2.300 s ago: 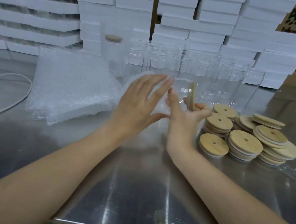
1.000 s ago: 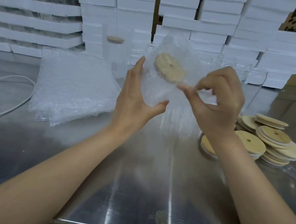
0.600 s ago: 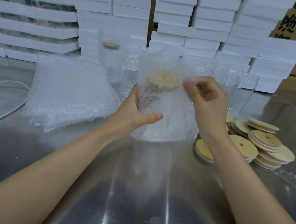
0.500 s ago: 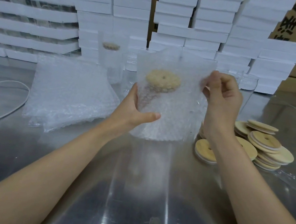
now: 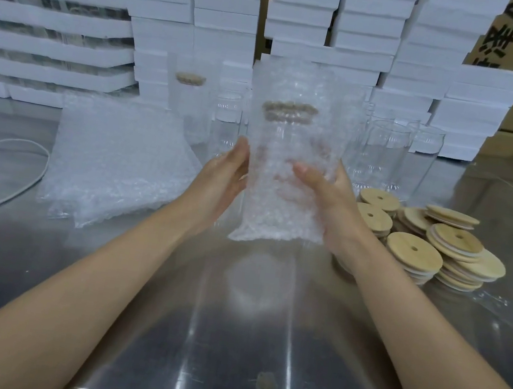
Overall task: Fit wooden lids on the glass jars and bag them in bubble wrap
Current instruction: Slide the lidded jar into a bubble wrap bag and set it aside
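- The step in hand looks like the bagging one: a glass jar (image 5: 288,152) with its wooden lid (image 5: 289,112) already seated stands upright inside a bubble wrap bag (image 5: 282,211), held up just above the tabletop (image 5: 245,326) in the middle of the frame
- The left hand (image 5: 224,176) lies against the bag's left side, thumb up along the front edge. Its other fingers are hidden behind the wrap, so its grip reads as clamped on the bagged jar
- The right hand (image 5: 331,199) holds the right side, thumb laid across the front and fingers behind; its grip is also closed round the bag and the jar in it
- The bag's open mouth rises well above the lid, loose and unfolded, while the bottom corners hang below the hands
- One wrapped jar (image 5: 188,94) stands at the back, left of centre. Bare jars (image 5: 384,153) stand in a row right of centre, loose lids (image 5: 425,239) are piled at the right, and flat bags (image 5: 114,156) lie stacked at the left
- This jar seems all but done, though most of the batch is still to do
- The next move probably calls for settling the jar to the bag's bottom, dealing with the spare wrap at the top, then standing it beside the wrapped one without knocking the bare glass
- Slippery wrap over glass wants a firm two-sided hold until the base is down
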Motion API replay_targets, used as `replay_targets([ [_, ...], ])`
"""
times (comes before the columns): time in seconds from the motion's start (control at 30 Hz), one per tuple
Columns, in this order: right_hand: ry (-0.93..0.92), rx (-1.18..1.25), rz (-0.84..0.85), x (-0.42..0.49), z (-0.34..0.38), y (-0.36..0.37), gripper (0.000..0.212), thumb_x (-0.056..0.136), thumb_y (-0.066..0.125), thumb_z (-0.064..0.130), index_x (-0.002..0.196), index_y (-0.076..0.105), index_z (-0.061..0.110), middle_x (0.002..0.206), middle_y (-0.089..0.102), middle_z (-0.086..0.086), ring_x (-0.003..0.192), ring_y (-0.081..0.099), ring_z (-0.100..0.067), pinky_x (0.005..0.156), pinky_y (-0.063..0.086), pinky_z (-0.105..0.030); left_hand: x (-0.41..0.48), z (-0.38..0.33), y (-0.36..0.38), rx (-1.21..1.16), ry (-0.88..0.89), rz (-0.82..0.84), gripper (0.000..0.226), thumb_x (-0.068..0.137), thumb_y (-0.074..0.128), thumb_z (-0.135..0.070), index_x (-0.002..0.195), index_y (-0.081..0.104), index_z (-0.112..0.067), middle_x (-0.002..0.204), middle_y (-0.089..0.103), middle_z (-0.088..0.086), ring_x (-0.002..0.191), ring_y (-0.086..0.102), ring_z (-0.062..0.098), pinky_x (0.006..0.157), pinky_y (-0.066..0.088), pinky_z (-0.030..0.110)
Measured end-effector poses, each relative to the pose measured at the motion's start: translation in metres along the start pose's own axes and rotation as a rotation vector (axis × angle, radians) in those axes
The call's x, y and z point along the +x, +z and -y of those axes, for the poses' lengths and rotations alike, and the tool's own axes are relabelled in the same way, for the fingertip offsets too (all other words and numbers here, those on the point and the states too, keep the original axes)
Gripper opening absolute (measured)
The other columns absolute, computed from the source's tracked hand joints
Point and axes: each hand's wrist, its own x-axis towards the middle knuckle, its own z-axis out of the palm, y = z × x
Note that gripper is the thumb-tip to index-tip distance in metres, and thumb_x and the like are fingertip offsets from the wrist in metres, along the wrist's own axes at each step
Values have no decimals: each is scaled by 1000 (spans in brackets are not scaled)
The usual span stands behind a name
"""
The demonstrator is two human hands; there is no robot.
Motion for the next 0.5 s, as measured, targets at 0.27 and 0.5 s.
replay_targets([
  [0.27,26,44,-55,-5,-1,-1,42,83,70,13,117,51,30,110,69,3,95,70,-5,84,58,-31,-6,18,2,221,-540,-10,39,100,40,-49,81,54,-18,54,51,-3,39,37,9,36,25,14],
  [0.5,-12,-135,27,-7,0,1,70,72,81,23,134,48,22,128,62,-10,117,62,-21,105,46,-45,-5,22,-2,459,-362,-126,24,94,40,4,76,56,4,63,49,9,50,44,16,49,35,17],
])
